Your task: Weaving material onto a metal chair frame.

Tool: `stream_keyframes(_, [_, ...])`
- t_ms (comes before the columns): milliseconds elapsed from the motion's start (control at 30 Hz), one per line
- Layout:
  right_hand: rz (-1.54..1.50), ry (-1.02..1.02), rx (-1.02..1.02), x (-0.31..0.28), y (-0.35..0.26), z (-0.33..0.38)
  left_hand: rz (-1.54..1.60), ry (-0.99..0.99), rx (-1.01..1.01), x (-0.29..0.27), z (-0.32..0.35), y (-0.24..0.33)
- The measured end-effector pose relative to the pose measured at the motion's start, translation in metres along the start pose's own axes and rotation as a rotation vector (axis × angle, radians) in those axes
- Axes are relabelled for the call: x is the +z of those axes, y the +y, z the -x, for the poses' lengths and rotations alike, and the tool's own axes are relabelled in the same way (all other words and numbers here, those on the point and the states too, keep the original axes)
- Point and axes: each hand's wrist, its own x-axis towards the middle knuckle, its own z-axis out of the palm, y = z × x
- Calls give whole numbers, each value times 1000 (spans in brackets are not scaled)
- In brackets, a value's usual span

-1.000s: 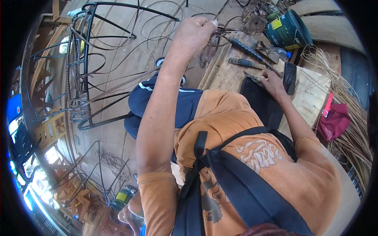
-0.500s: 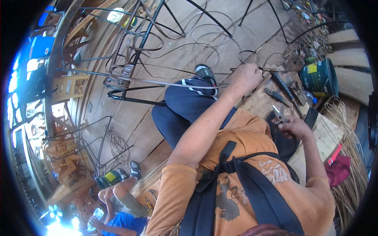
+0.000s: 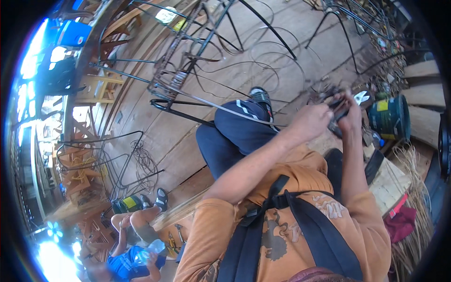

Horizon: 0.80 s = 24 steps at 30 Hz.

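My left hand [image 3: 314, 120] is closed at the front right, its knuckles beside my right hand. A long cane strip [image 3: 235, 112] runs from the black metal frame [image 3: 206, 44] across my knee and under my left wrist; the grip on it is partly hidden. My right hand [image 3: 350, 116] is closed around snips, and the bright snips' blades [image 3: 361, 97] point up and away past the fingers. Dark shapes between the two hands are blurred. Brown cane wrapping [image 3: 177, 79] binds a joint of the frame.
Loops of thin strip [image 3: 263, 61] lie on the plank floor. A green tub [image 3: 390, 117] stands right of my hands, beside a bundle of dry strands [image 3: 416, 188]. Another person [image 3: 134, 256] sits lower left with a clear bottle [image 3: 149, 253]. Bent metal rods [image 3: 127, 162] lie at left.
My right hand has come up and forward with the snips to meet my left hand, which is drawn slightly back. The whole view has shifted, and the other person's bottle has moved.
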Motion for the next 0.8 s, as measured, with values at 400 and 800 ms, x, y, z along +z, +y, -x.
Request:
stream_keyframes(400, [1228, 141, 426, -78, -128, -3, -49, -328, -365, -141, 132, 42])
stream_keyframes(800, [1285, -343, 884, -77, -22, 50, -102, -524, -305, -137, 179, 48])
